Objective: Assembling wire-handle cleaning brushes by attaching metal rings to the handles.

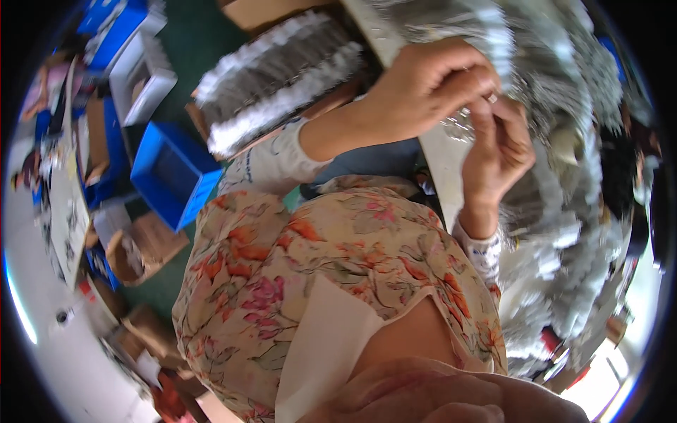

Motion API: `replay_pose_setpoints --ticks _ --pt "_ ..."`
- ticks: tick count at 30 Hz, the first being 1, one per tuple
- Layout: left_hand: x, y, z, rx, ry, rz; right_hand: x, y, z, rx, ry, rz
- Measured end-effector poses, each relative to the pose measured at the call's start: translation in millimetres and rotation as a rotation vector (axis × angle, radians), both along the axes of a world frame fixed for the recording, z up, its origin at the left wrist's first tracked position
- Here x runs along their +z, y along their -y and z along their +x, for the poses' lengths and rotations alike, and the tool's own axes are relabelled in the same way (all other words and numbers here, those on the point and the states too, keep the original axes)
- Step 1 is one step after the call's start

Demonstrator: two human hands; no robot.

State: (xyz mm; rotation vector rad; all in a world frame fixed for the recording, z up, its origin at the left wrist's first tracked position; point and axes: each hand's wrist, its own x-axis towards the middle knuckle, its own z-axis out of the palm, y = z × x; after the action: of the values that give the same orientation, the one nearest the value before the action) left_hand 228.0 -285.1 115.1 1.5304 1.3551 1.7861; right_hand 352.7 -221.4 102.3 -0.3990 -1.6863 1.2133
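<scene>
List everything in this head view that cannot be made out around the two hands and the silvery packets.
- Small item pinched between left hand and right hand: hidden by the fingertips.
- Silvery packets on the right: motion blur hides their contents.
- Row of packets in the cardboard box: too blurred to count.
- Blue bin: inside too dark to see.
- Far left clutter: bent and small at the rim.

pinched item (486, 99) between fingertips blurred, silvery packets (564, 162) smeared
</scene>
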Motion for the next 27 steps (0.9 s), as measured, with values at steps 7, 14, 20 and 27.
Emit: replay_pose_setpoints --ticks 7,14,20,27 --pt "-71.4 45.5 -46.0 -0.389 -0.695 -0.381 -55.0 -10.4 17.2 0.512 0.826 -0.400" --pt "-226.5 152.6 -198.3 -0.271 -1.025 -1.113 -88.7 -1.7 35.6 0.464 0.755 -0.684" --pt "-253.7 206.7 -256.5 -0.234 -1.072 -1.581 -100.9 -8.0 35.3 0.443 0.718 -0.772" --pt "-169.4 112.6 -141.1 -0.208 -0.574 -0.891 -92.8 -13.8 34.2 0.460 0.694 -0.756"
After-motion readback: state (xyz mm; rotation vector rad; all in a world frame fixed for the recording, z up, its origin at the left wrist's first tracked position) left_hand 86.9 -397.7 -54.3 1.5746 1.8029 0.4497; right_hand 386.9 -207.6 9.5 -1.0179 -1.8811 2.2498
